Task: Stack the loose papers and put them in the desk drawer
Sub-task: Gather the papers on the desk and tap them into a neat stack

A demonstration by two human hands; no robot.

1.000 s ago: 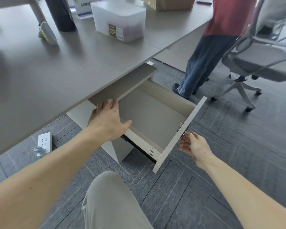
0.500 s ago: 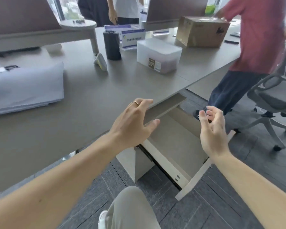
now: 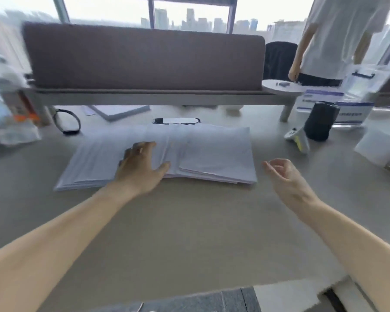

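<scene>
The loose papers (image 3: 214, 154) lay spread in overlapping piles across the middle of the surface (image 3: 189, 221), in front of the brown divider panel (image 3: 144, 57). The left hand (image 3: 142, 167) rested flat on them, its grip spread wide and closed on nothing. The right hand (image 3: 284, 176) hovered just beside the papers' right edge, fingers loosely curled, its grip empty. A black cylinder (image 3: 320, 120) stood well to the right.

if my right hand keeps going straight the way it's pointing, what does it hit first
Probably the right edge of the spread papers: the right hand, open and empty, points up-left toward them. Depth is unclear.
</scene>
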